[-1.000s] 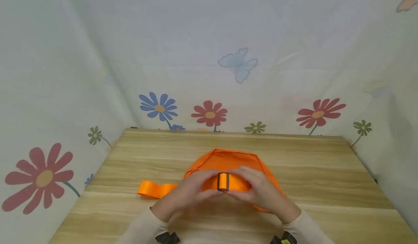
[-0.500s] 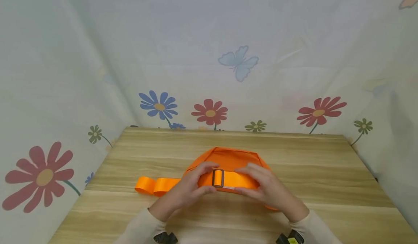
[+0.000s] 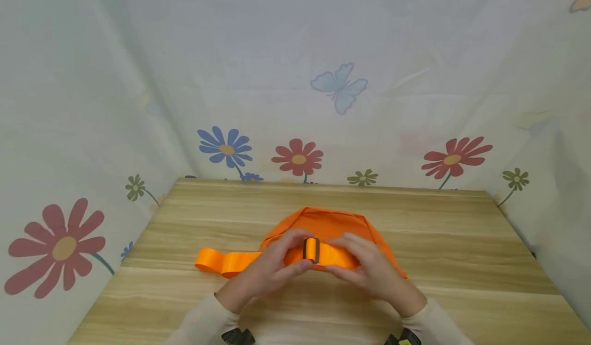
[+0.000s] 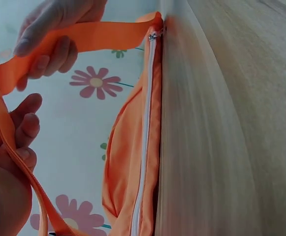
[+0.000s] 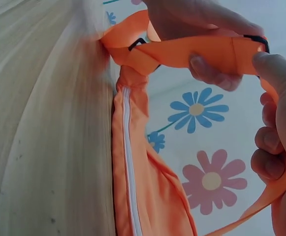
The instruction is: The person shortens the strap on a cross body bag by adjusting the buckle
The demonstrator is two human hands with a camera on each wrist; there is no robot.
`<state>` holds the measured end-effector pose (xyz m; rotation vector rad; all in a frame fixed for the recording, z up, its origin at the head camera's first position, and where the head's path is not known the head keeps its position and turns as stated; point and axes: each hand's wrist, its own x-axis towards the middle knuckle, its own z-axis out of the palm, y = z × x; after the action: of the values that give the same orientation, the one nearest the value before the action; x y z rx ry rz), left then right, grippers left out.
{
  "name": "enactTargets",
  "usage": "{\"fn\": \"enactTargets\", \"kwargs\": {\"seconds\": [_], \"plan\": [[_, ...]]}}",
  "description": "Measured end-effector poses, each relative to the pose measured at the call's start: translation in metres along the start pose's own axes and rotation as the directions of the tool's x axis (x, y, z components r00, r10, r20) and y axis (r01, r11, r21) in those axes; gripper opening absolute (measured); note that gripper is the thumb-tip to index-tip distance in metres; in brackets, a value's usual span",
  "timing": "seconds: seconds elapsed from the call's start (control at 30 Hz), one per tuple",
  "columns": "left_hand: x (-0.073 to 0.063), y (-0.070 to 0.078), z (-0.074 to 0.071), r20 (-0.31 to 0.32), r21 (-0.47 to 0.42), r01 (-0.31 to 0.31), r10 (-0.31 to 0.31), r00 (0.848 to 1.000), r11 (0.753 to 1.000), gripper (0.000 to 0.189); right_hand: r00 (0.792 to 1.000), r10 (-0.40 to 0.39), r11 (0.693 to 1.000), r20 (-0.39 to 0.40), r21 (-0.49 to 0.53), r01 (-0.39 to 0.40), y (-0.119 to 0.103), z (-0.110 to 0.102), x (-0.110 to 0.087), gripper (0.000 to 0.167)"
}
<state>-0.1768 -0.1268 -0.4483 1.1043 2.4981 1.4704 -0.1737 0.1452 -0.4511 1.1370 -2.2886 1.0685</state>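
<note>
An orange waist bag (image 3: 330, 224) lies on the table, its pale zip (image 4: 145, 132) in sight in both wrist views. Its orange strap (image 3: 334, 255) passes through a dark strap slide (image 3: 311, 250) held up before the bag. My left hand (image 3: 277, 263) grips the strap at the slide, thumb below and fingers above. Just to the right, my right hand (image 3: 371, 268) holds the strap by its edges. In the right wrist view, the right thumb (image 5: 278, 71) lies close to the slide. The hands hide part of the bag's near side.
A looped length of strap (image 3: 235, 263) extends leftward over the wooden table (image 3: 208, 206). Behind and beside the table hang pale sheets (image 3: 258, 52) printed with flowers and butterflies. Dark wrist devices (image 3: 238, 336) sit at both cuffs.
My right hand shifted right, away from the slide, then came back toward it. The slide moved slightly left and then right again. The loose strap on the left now shows two loops.
</note>
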Motion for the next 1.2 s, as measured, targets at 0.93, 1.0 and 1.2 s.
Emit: {"fn": "enactTargets", "kwargs": {"seconds": [0.93, 1.0, 1.2], "plan": [[-0.004, -0.008, -0.001, -0.14, -0.046, 0.029, -0.035, 0.99, 0.998, 0.041, 0.999, 0.014, 0.999, 0.044, -0.046, -0.012, 0.012, -0.016, -0.006, 0.043], [-0.005, -0.01, 0.001, -0.129, -0.059, 0.007, -0.015, 0.992, 0.998, 0.043, 0.999, 0.011, 0.999, 0.038, -0.037, -0.009, 0.012, -0.015, -0.006, 0.042], [-0.004, -0.008, 0.003, -0.094, -0.104, -0.013, 0.004, 0.996, 0.995, 0.045, 1.0, -0.014, 1.0, 0.008, -0.023, 0.014, 0.012, -0.008, -0.006, 0.04]]}}
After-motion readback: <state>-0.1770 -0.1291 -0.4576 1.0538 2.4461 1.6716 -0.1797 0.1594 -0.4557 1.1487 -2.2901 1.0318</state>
